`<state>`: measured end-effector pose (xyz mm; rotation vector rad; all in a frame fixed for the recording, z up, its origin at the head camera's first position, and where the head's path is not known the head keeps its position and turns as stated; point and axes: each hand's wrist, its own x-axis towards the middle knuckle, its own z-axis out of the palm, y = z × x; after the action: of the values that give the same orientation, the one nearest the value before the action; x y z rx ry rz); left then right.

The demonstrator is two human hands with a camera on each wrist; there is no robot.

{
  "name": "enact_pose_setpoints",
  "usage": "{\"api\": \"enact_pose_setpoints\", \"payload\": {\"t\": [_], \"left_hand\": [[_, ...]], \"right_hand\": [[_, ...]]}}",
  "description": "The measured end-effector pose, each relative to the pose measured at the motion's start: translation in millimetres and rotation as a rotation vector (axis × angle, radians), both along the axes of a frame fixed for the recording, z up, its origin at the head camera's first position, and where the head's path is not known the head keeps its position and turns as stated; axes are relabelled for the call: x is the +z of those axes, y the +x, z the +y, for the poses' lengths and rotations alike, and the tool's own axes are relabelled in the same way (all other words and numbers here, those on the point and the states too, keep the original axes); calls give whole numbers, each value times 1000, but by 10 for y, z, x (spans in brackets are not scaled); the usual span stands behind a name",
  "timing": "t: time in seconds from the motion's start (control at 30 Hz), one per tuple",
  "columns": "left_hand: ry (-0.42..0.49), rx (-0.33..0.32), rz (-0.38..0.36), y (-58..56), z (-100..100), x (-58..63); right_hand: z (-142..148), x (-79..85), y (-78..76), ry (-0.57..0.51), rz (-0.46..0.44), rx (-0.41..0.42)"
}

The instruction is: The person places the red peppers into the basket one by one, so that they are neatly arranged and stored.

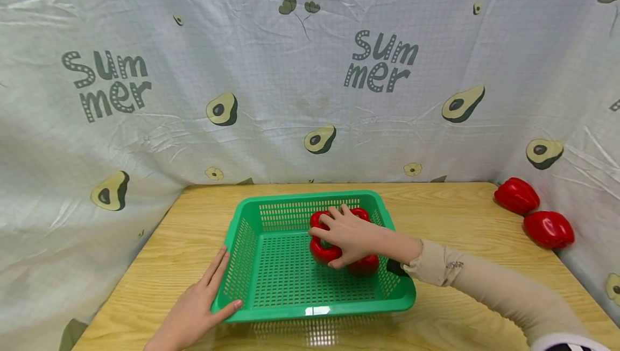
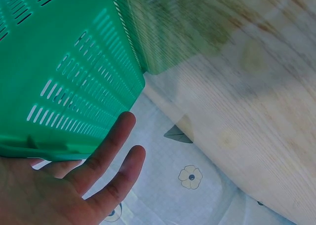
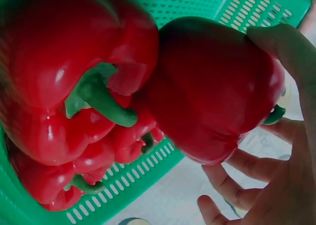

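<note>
A green slotted plastic basket (image 1: pixel 286 273) stands on the table with red bell peppers gathered in its right part. My right hand (image 1: pixel 356 237) reaches into it from the right and holds a red bell pepper (image 1: pixel 323 254). In the right wrist view, the thumb and spread fingers lie around that pepper (image 3: pixel 212 82), whose green stem points toward the palm. Several other peppers (image 3: pixel 49 67) sit beside it, partly hidden by my hand in the head view. At the basket's front left corner, my left hand (image 1: pixel 194 305) rests on the rim, fingers straight along the outside.
Two more red bell peppers, one farther back (image 1: pixel 516 196) and one nearer (image 1: pixel 549 230), lie at the table's right edge. A pale printed cloth (image 1: pixel 271 162) hangs behind the wooden table (image 1: pixel 436 211) and along its sides.
</note>
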<state>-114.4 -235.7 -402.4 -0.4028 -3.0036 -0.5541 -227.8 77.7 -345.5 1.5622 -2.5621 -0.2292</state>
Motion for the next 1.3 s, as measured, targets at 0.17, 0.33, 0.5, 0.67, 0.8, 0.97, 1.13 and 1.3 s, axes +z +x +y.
{"api": "enact_pose_setpoints", "payload": {"t": [0.17, 0.33, 0.5, 0.67, 0.8, 0.97, 1.13, 1.3], "left_hand": [[-4, 0, 17, -6, -1, 3], [-10, 0, 13, -10, -5, 3], [-20, -8, 3, -7, 3, 8], [-34, -19, 72, -1, 8, -4], [-58, -10, 97, -5, 1, -18], [-66, -4, 101, 0, 1, -25], [-67, 1, 94, 7, 2, -18], [-66, 7, 96, 4, -10, -19]], "right_hand": [[-33, 5, -8, 81, -38, -54], [-89, -41, -29, 149, -38, -72], [-138, -115, -20, 217, -49, -100], [-168, -162, 2, 267, -39, -133], [-181, -200, 0, 271, -26, -127], [-182, -233, 4, 259, -8, -116], [-170, -212, -1, 254, -33, -118], [-163, -144, -9, 238, -88, -132]]}}
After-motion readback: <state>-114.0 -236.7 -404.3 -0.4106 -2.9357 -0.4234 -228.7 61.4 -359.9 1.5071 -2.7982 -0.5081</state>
